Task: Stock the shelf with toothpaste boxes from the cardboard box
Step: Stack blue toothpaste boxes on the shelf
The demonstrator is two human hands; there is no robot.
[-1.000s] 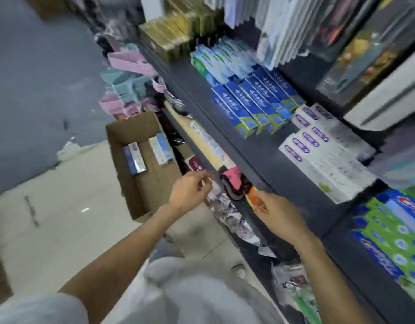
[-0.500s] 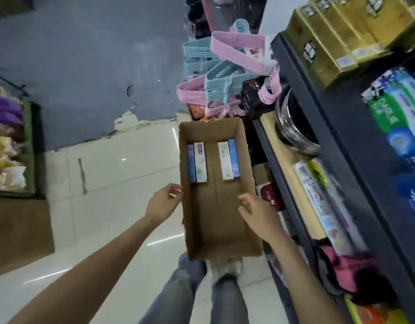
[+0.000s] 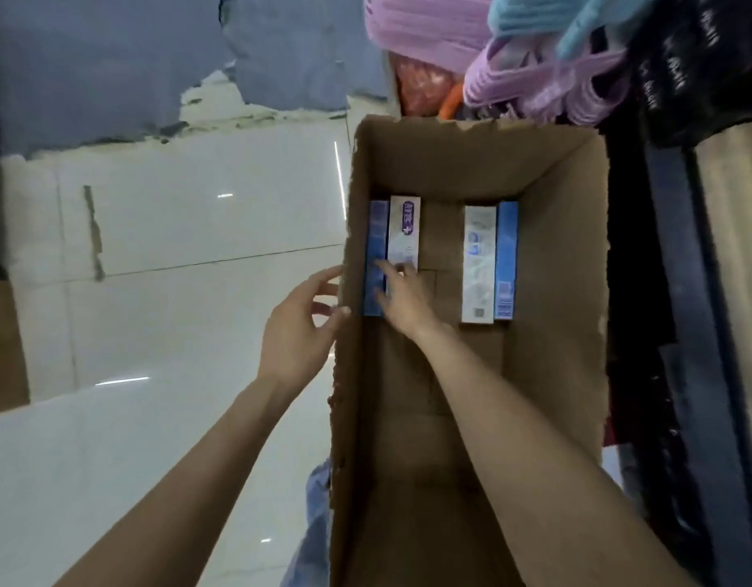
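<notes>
An open cardboard box [image 3: 556, 290] stands on the pale tiled floor [image 3: 175, 247], filling the middle and the 5 o'clock part of the view, with its torn rim running along its left wall. Inside, at the far end, lie two pairs of toothpaste boxes flat on the bottom: at 11 o'clock of the box interior a blue toothpaste box [image 3: 376, 243] against the left wall, touching a white-and-purple toothpaste box [image 3: 403, 230] beside it; at 1 o'clock a white toothpaste box [image 3: 478, 264] touching a light blue toothpaste box [image 3: 506, 260]. The two pairs lie well apart, bare cardboard between them. The right hand [image 3: 401, 294] reaches down into the box, its fingers extended and resting on the near ends of the left pair; whether it has closed round either one cannot be told. The left hand [image 3: 298, 328] is outside the box at 9 o'clock, fingers loosely spread, fingertips touching the left wall's rim, holding nothing. At 12 to 1 o'clock beyond the box hang pink hangers [image 3: 535, 86] and blue hangers [image 3: 577, 23], and the dark shelf [image 3: 683, 332] runs along 3 o'clock.
</notes>
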